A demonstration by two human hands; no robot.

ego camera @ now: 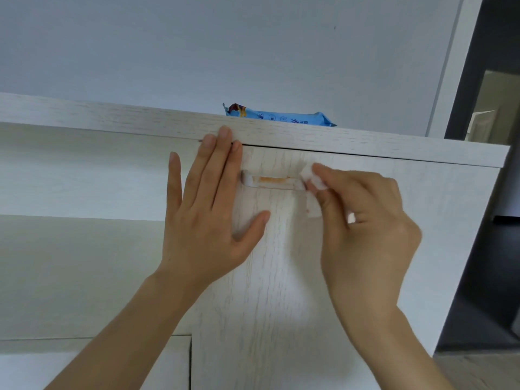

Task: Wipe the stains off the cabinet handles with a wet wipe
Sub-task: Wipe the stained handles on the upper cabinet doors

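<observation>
Two bare forearms rise from the bottom edge toward a pale wood-grain cabinet door (275,277). The left hand (208,209) lies flat on the door with its fingers straight and spread, the fingertips reaching up over the dark gap at the door's top edge onto the cabinet's top board (112,119), and the thumb stretched out to the right under the handle. The handle (271,182) is a short, light horizontal bar set high on the door, lying between the two hands; an orange stain shows along its middle, and fainter reddish marks toward its right end. The right hand (363,220) pinches a folded white wet wipe (312,178) between curled fingers and thumb, pressing it against the right end of the handle; a flap of the wipe hangs down beside the thumb, with a small orange smear on it. On the top board, directly above the handle, lies a blue pack of wipes (281,116), only its upper part visible over the board's front edge, in front of a plain white wall (197,46). To the right of the cabinet is a dark doorway (489,80).
</observation>
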